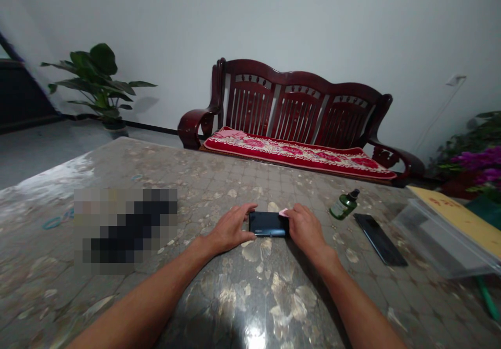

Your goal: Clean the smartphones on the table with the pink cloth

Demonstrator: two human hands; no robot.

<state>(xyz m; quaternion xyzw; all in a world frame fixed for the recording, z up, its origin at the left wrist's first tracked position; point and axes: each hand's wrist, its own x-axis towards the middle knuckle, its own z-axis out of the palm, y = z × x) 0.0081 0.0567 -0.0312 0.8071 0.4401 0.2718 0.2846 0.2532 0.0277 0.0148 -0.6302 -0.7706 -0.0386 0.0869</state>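
Observation:
A dark blue smartphone [269, 225] is in front of me, its long side running left to right, low over the table or on it; I cannot tell which. My left hand [230, 229] grips its left end, with the thumb at the near corner and the fingers at the far one. At the right end, my right hand [306, 229] is closed, with a small pink cloth or tissue [283, 213] pinched in its fingers against the phone. Most of the pink piece is hidden by the hand.
A green spray bottle [344, 204] and a second dark phone [379, 239] are on the patterned table [219, 307] to the right. Beyond them is a clear plastic box [426, 244] under a yellow board [462, 216]. Leftward lie a blurred-out dark item [129, 229] and a teal band [52, 223].

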